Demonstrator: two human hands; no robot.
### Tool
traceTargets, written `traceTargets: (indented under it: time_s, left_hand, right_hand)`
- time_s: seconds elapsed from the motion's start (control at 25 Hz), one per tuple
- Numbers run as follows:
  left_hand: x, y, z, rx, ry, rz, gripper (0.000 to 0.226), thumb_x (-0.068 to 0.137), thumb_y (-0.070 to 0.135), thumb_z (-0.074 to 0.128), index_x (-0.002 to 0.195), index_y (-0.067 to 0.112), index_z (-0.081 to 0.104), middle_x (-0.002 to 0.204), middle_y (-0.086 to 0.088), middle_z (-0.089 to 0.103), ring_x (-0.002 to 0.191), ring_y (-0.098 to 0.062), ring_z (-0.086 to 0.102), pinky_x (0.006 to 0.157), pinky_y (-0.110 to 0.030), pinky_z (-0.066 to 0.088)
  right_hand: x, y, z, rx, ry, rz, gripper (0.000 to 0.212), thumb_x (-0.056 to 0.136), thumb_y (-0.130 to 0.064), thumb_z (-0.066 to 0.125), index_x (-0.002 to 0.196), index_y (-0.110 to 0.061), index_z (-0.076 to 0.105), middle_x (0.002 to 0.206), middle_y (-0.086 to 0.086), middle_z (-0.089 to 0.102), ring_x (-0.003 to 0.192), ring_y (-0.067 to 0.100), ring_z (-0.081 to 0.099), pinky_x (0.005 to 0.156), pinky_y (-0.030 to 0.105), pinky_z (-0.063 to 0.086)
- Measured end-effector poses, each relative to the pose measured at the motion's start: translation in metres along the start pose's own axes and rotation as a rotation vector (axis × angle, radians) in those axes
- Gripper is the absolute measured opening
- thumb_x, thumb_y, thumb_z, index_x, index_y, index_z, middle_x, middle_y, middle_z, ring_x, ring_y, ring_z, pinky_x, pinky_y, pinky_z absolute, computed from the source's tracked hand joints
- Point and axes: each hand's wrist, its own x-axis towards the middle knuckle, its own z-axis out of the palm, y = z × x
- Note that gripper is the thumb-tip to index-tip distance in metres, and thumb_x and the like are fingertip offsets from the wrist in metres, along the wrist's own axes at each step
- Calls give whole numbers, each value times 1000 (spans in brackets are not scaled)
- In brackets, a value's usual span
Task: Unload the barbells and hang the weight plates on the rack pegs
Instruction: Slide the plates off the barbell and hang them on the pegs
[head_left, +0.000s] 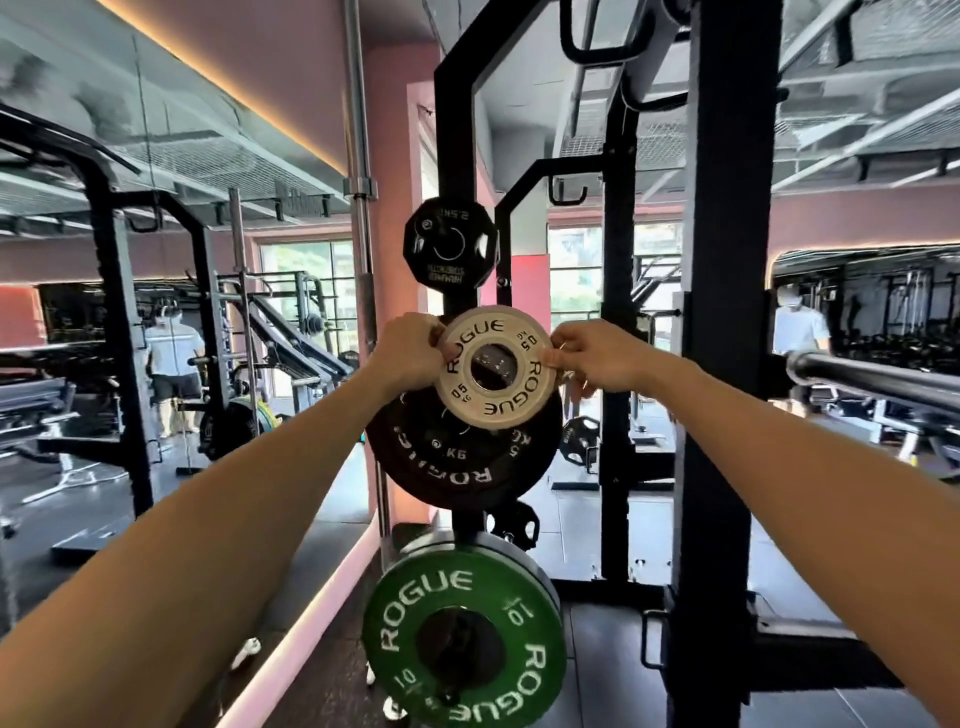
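A small white round weight plate (493, 365), lettered ROGUE and 0.5 KG in black, is held up at chest height by both hands in front of the black steel rack upright (456, 156). The left hand (410, 358) is curled round the plate's left rim, with the thumb laid on its face; the right hand (589, 358) pinches the right rim between thumb and fingers (558, 358). The plate's centre hole is lined up roughly with the middle storage peg, whose end can be glimpsed through the hole, though whether the plate is already threaded on the peg cannot be told.

Behind the white plate, on that same peg, a large black rubber bumper plate (462, 457) is hung. Above it a small black twelve-sided plate (451, 247) sits on the upper peg, and below a green ROGUE 10 plate (462, 636) rests on the lowest peg. A bare steel barbell sleeve (872, 376) projects in from the right.

The step in hand is judged to be the hanging of this small plate. Next, the plate would need to be kept square to the peg, slid back until it is seated against the black bumper plate, and then released.
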Motion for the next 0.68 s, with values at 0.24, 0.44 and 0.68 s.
traceTargets:
  time_s: [0.24,0.44,0.68]
  left_hand:
    - [54,-72,-5,9,13,8,26,90,21,66,106,0,69,104,-16,70,98,-30,64,87,-41,53]
    - [109,-107,-12,5,33,92,27,91,20,65,108,0,69,105,-14,70,98,-27,62,75,-29,42]
    - [181,-116,-44,-145,85,194,20,89,15,67,101,-1,69,95,-18,71,85,-33,68,79,-48,57]
  right_hand:
    - [82,-3,39,22,-21,-7,22,96,-28,57,108,-9,58,85,10,71,53,20,64,48,23,50]
    - [138,-11,53,3,58,-9,24,96,-25,57,108,-5,59,84,10,70,54,24,63,51,27,50]
    - [188,-49,25,-30,186,-58,23,95,-27,59,104,-6,60,86,13,70,54,23,62,57,34,53]
